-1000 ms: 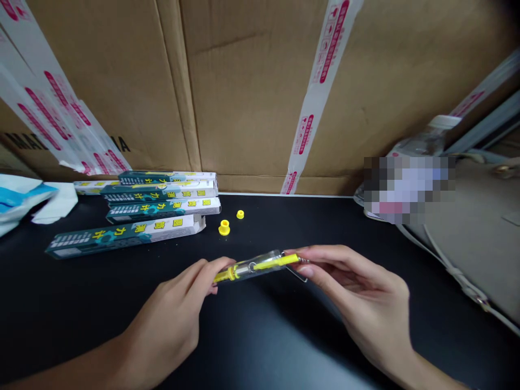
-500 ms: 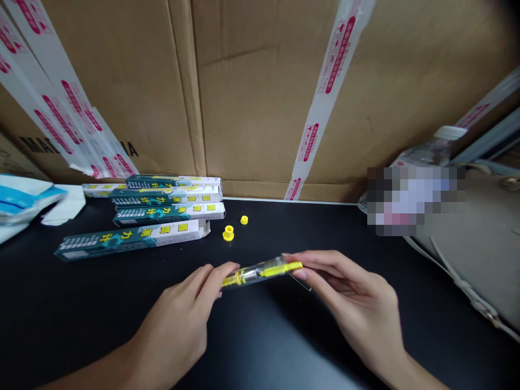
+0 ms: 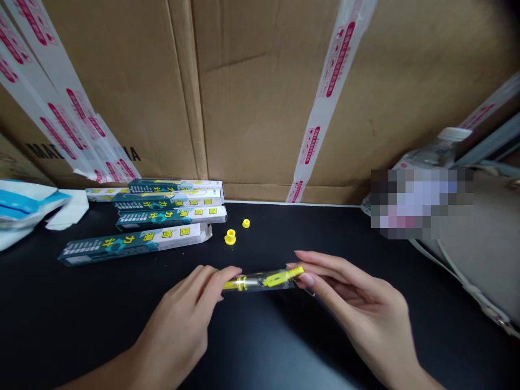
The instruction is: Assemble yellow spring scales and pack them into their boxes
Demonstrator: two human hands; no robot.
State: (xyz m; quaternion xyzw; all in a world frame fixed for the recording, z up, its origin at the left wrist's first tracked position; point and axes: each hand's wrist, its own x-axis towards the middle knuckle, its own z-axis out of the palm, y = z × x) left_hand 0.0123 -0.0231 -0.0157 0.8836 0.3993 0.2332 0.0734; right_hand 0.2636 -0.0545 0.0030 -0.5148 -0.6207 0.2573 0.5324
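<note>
Both hands hold a clear tube with yellow inner parts (image 3: 262, 281) just above the black table (image 3: 81, 303). My left hand (image 3: 190, 319) pinches the tube's left end with its fingertips. My right hand (image 3: 357, 309) pinches the right end, where a yellow piece sticks out. The tube lies almost level, its right end a little higher. Two small yellow caps (image 3: 230, 237) rest on the table just beyond the tube.
Several long teal and white boxes (image 3: 162, 216) lie stacked at the back left. Taped cardboard cartons (image 3: 260, 97) form a wall behind the table. A beige bag (image 3: 479, 254) and a plastic bottle (image 3: 442, 146) stand at the right. White and blue packets (image 3: 24, 208) lie at the far left.
The yellow inner piece has slid further into the tube, so less of it sticks out at the right. Both hands sit slightly lower in the picture, and the view has shifted a little.
</note>
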